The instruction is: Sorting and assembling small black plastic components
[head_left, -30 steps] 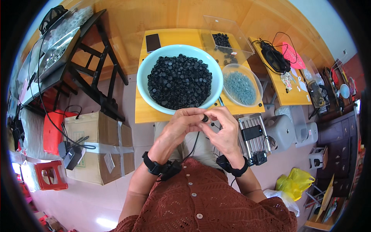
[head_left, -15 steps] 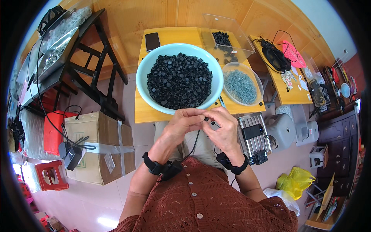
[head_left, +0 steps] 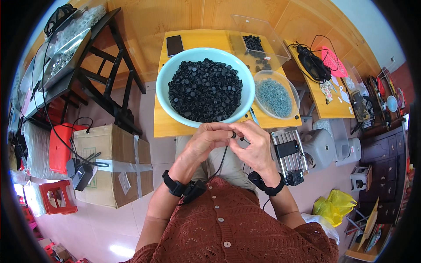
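Over the table's front edge, my hands meet fingertip to fingertip. My left hand (head_left: 202, 141) pinches a small round black plastic cap (head_left: 233, 135) between thumb and forefinger. My right hand (head_left: 255, 143) is closed beside it, its fingertips reaching the same cap. Another small dark piece (head_left: 243, 139) shows under the right fingers; its kind is hard to tell. Just beyond the hands stands a light blue basin (head_left: 162, 98) heaped with black plastic caps (head_left: 205, 90). To its right is a clear round tub (head_left: 295, 109) of silvery screws (head_left: 272, 97).
A phone (head_left: 174, 45) lies at the table's back left. At the back right stands a clear plastic box (head_left: 274, 37) with black caps in it. A blue-handled tool (head_left: 253, 115) lies between basin and tub. A taped carton (head_left: 105, 147) stands on the floor at left.
The basin and table appear shifted very slightly in view. Both hands stay together at the black cap, with only small finger movement.
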Demonstrator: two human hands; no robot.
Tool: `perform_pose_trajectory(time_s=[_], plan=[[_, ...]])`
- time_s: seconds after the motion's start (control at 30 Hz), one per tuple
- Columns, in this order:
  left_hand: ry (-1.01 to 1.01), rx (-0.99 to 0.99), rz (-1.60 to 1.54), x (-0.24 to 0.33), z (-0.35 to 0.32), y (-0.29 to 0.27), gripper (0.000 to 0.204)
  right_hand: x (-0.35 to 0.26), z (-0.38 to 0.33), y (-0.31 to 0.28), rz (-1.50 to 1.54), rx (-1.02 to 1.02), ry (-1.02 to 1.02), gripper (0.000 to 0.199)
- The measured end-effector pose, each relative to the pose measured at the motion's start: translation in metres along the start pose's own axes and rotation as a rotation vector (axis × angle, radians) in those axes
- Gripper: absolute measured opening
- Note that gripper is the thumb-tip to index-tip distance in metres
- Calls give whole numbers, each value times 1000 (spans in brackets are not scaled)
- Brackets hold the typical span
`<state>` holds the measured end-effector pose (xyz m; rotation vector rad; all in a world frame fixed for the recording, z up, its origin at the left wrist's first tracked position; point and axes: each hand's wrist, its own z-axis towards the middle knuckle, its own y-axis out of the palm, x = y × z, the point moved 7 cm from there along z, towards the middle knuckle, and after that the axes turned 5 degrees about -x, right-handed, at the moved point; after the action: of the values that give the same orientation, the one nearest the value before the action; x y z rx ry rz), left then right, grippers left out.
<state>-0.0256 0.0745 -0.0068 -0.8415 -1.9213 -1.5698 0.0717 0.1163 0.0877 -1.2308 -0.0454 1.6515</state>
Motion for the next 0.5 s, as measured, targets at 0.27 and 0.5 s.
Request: perform_pose_trajectory(time_s=[0.27,0.5], plan=[[110,66,113,8,-5,11,22,1,-3,2,-120,62,-38,31],[162,113,116,7,-5,10,22,-3,-3,6,-203,59,-71,32]])
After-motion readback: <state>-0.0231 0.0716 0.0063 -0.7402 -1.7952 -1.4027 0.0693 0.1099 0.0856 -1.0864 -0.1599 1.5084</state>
